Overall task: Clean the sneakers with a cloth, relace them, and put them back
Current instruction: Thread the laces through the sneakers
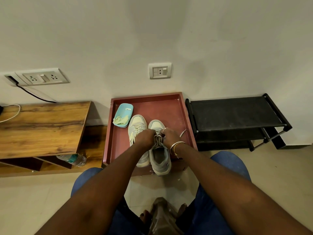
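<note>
Two pale grey-white sneakers stand side by side, toes toward the wall, on a dark red tray (171,106). The left sneaker (136,125) has its laces threaded. Over the tongue of the right sneaker (160,156) my left hand (145,137) and my right hand (170,135) are both closed on its white lace (158,137). A loose lace end (183,133) trails to the right on the tray. A crumpled yellowish cloth (121,119) lies in a light blue oval dish (124,111) at the tray's back left.
A black shoe rack (237,114) stands right of the tray against the wall. A wooden table (42,128) is on the left, with a plastic bottle (74,159) beneath it. Wall sockets (160,71) sit above. My knees in blue trousers frame the tiled floor.
</note>
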